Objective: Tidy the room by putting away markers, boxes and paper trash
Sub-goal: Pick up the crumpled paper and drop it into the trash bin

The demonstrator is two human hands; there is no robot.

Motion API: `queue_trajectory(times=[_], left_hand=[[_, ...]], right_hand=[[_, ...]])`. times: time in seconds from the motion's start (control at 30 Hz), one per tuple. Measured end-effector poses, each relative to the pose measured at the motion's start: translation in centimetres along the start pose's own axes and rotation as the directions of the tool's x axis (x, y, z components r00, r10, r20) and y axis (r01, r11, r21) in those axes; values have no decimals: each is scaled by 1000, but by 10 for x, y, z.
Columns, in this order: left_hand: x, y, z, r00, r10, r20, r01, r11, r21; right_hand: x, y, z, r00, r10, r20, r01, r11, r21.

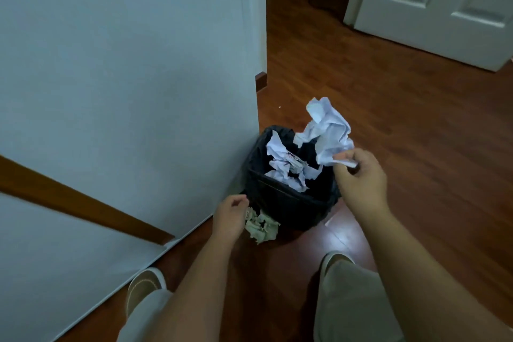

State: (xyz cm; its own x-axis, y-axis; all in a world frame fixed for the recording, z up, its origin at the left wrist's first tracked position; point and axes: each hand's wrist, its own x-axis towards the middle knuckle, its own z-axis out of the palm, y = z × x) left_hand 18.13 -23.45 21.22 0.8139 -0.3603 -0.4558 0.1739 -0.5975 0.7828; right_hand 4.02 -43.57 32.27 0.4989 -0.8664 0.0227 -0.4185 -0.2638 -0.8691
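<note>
A small bin with a black liner (288, 200) stands on the wooden floor against a wall corner, with crumpled white paper (286, 166) inside it. My right hand (361, 178) pinches a large crumpled white paper (327, 128) by its lower edge, held above the bin's right rim. My left hand (230, 219) holds a greenish crumpled paper wad (262, 226) low at the bin's near left side.
A pale wall (125, 64) with a wooden rail (83, 203) fills the left. A white door (444, 8) stands open at the far right, with cables on the floor beyond. My two slippered feet (147, 286) stand on the floor below the bin.
</note>
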Motion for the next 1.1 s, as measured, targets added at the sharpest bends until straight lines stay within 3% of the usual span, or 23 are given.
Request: queue_trajectory(times=[0.1, 0.17, 0.27, 0.33, 0.4, 0.47, 0.57, 0.67, 0.77, 0.83, 0.97, 1.1], left_hand=[[7, -31, -5, 992, -118, 53, 111, 987, 120], [11, -48, -8, 983, -173, 65, 160, 973, 164], [18, -68, -13, 971, -225, 82, 190, 933, 306], [23, -76, -15, 967, -235, 98, 178, 900, 398], [30, -83, -14, 967, -227, 117, 144, 864, 483], [39, -85, -12, 971, -190, 146, 82, 836, 543], [54, -94, -9, 969, -149, 198, -10, 773, 634], [70, -110, -4, 960, -138, 245, -78, 706, 704], [84, -125, 4, 950, -123, 288, -128, 686, 717], [94, -132, 7, 947, -121, 296, -136, 685, 716], [115, -146, 8, 951, -93, 296, -165, 654, 738], [136, -157, 4, 934, -94, 345, -223, 602, 767]], right_hand=[[8, 10, 28, 979, 74, 188, -16, 956, -292], [-7, 18, 46, 986, 15, 169, 55, 914, -401], [-44, 29, 76, 959, -245, 141, 280, 895, -347], [-63, 44, 98, 883, -303, 358, 413, 863, -289], [-75, 68, 124, 758, -172, 629, 437, 850, -294], [-75, 93, 144, 665, 85, 742, 329, 859, -393], [-64, 130, 172, 557, 378, 740, 227, 788, -573], [-54, 155, 196, 517, 480, 709, 121, 778, -616], [-49, 167, 227, 480, 536, 694, -87, 816, -571], [-46, 172, 245, 481, 568, 669, -170, 808, -564], [-39, 180, 267, 539, 581, 610, -97, 762, -640], [-36, 178, 276, 515, 646, 563, -162, 719, -676]])
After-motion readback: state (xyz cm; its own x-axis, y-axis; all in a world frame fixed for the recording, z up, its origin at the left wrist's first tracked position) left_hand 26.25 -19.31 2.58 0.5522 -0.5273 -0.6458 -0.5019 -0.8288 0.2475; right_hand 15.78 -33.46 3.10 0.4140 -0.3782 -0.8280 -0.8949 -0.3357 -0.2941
